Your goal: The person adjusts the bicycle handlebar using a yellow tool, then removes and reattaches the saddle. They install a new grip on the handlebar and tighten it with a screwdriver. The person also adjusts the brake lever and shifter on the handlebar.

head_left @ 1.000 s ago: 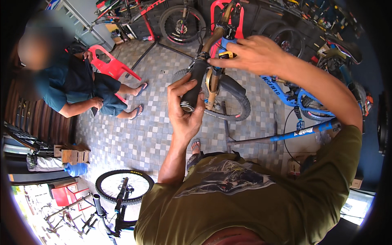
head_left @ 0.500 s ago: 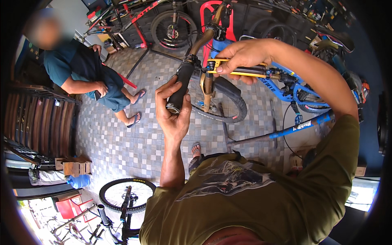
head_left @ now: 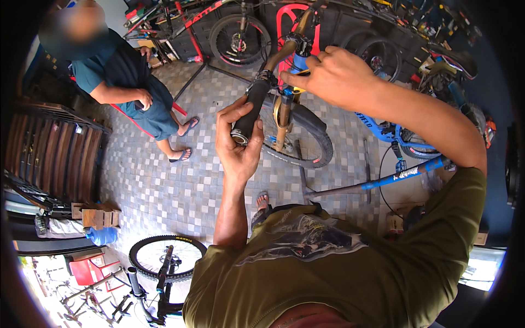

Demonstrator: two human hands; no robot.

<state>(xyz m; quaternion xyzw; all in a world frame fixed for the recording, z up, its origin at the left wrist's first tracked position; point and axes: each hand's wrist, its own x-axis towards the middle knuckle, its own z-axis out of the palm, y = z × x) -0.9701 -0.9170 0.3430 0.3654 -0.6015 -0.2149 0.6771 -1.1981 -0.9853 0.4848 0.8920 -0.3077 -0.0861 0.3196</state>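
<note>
Now the right hand (head_left: 339,76) has turned over the yellow multi-tool (head_left: 298,91), mostly hiding it just right of the lever clamp (head_left: 263,78), can't tell if gripped; left hand (head_left: 238,146) stays wrapped round the black handlebar grip (head_left: 251,113), so bar looks steadied.

Right hand (head_left: 340,72) hides most of yellow piece (head_left: 298,91); we cannot tell how fingers meet it. Left hand (head_left: 239,146) covers part of black cylindrical handlebar grip (head_left: 251,113). Top edge cuts bronze-coloured handlebar (head_left: 283,53); bottom edge, black bicycle (head_left: 162,280). Face of teal-sleeved person (head_left: 120,60) blurred. Upper-right clutter (head_left: 437,22) too small for us.
</note>
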